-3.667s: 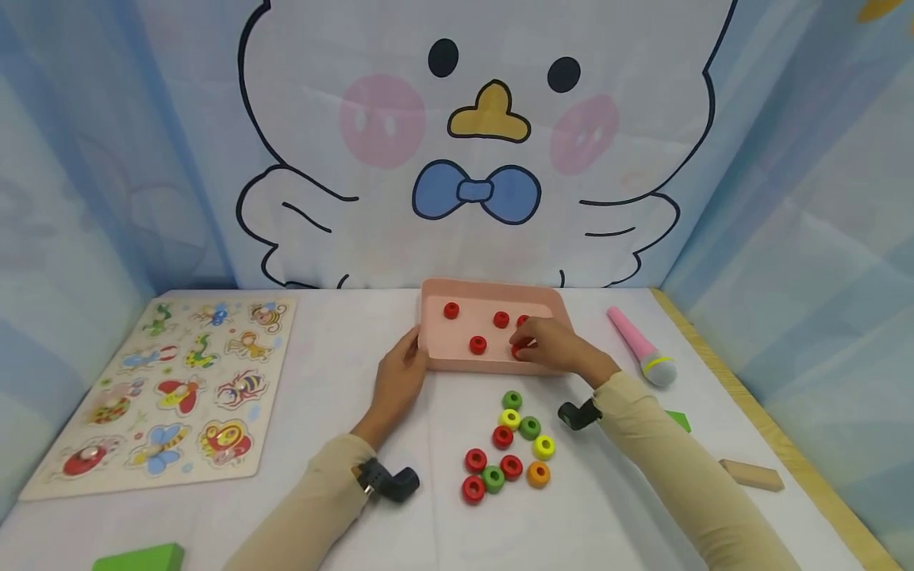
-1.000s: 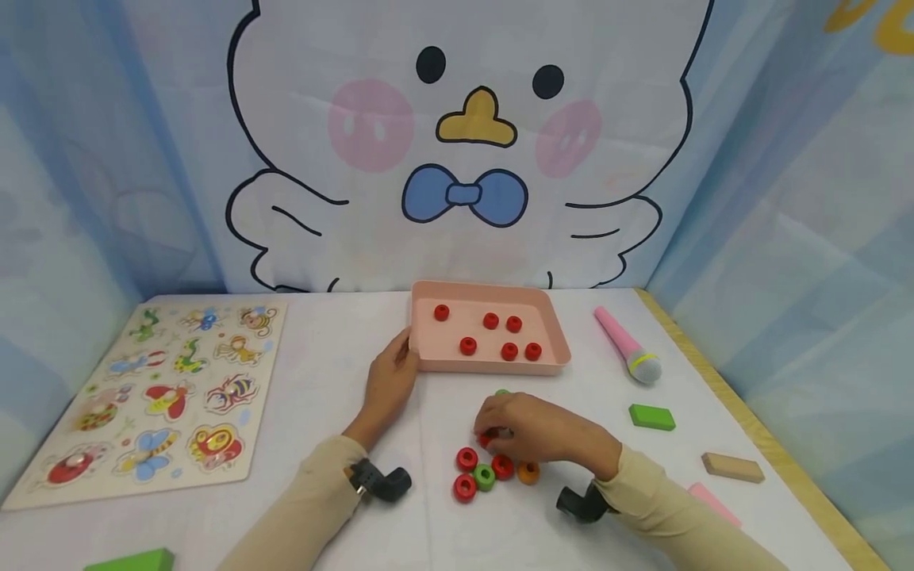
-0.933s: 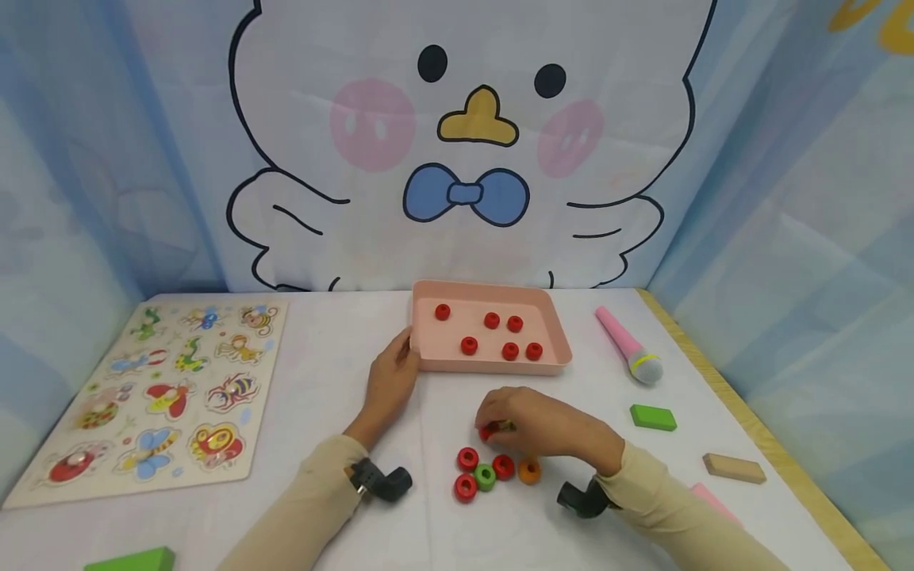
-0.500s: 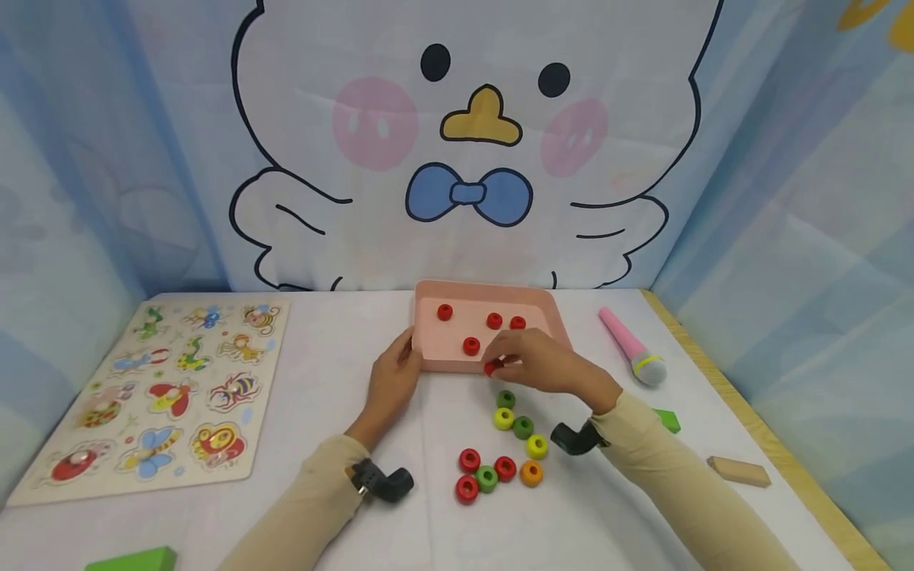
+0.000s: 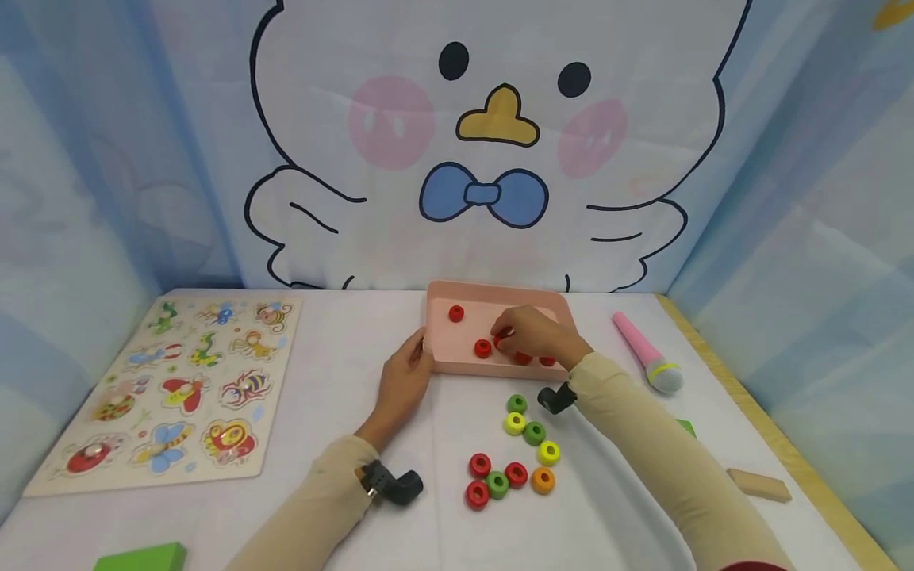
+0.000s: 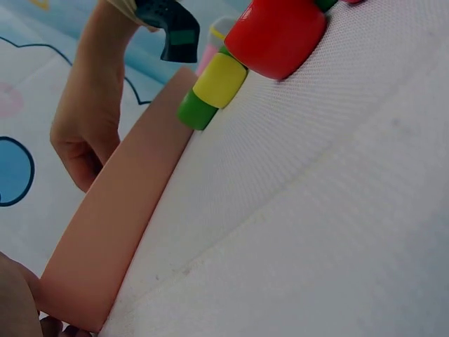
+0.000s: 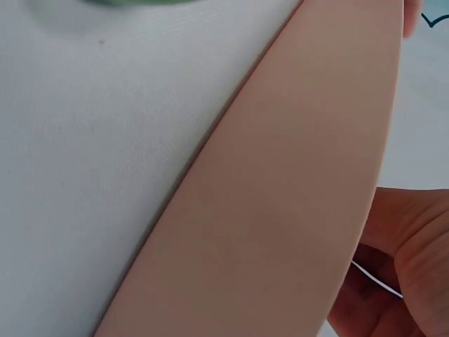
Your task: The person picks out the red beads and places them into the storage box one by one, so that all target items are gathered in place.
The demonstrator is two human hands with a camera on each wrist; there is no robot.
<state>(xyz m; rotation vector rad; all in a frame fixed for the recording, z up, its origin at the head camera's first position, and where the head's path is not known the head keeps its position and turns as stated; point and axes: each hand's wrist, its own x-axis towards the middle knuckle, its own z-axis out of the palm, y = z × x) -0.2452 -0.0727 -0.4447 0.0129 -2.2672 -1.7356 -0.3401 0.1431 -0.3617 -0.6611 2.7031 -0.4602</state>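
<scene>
A shallow pink tray [image 5: 446, 341] lies at the back middle of the table. My left hand [image 5: 403, 385] grips its left end, thumb by the rim. Over the tray, my right hand [image 5: 537, 331] pinches a red bead [image 5: 498, 342] between thumb and fingers, close above the tray floor. Other red beads lie inside, one at the back left [image 5: 455, 314] and one near the front [image 5: 482, 349]; more are partly covered by the right hand and wrist. In the right wrist view the tray wall [image 7: 266, 182] hides the fingertips.
In front of the tray lie loose beads: green [image 5: 533, 433], yellow [image 5: 548, 453], orange [image 5: 543, 480] and red [image 5: 477, 495]. A wooden insect puzzle board [image 5: 274, 373] is on the left, a green block [image 5: 143, 559] before it. A toy microphone [image 5: 646, 349] and wooden block [image 5: 759, 484] lie right.
My right hand took a red bead from the group in front and carried it forward into the tray, having earlier set another red bead there. The left hand kept its grip on the tray.
</scene>
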